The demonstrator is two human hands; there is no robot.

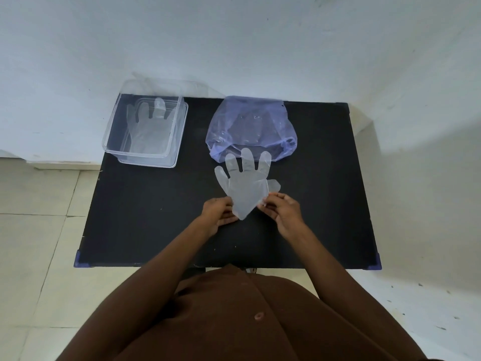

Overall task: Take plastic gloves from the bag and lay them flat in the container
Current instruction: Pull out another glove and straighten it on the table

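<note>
Hands, left [218, 213] and right [282, 209], pinch a thin clear plastic glove's [246, 182] cuff; carried to the clear rectangular plastic container [114, 131], its limp film may fold.

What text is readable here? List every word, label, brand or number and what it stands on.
None can be read.
Bag: no print shows.
Container: clear, unmarked.
Glove in both hands: plain.
Table: bare black, no label.
</note>
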